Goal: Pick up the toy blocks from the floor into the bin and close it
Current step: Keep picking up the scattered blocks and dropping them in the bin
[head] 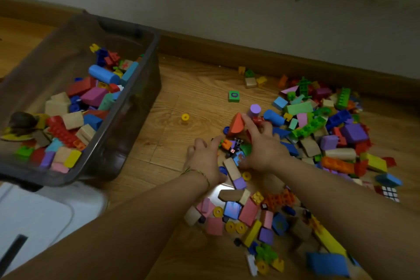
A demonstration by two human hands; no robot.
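Left hand [204, 158] and right hand [264, 145] are spread open-fingered over toy blocks [300, 108] strewn on the floor [177, 88], nothing yet gripped, while the bin [136, 109] is seen partly filled, uncovered, and much gathering is judged left.

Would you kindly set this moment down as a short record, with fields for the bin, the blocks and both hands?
bin: open, dark translucent, left of the pile, partly filled with blocks
white panel: apparently the lid, lying off the bin at its near end
floor blocks: large pile on the wooden floor
left hand: fingers bent, beside small blocks; grip unclear
right hand: spread over blocks, forefinger touching the orange block
strays: green cube, yellow ring, between bin and pile
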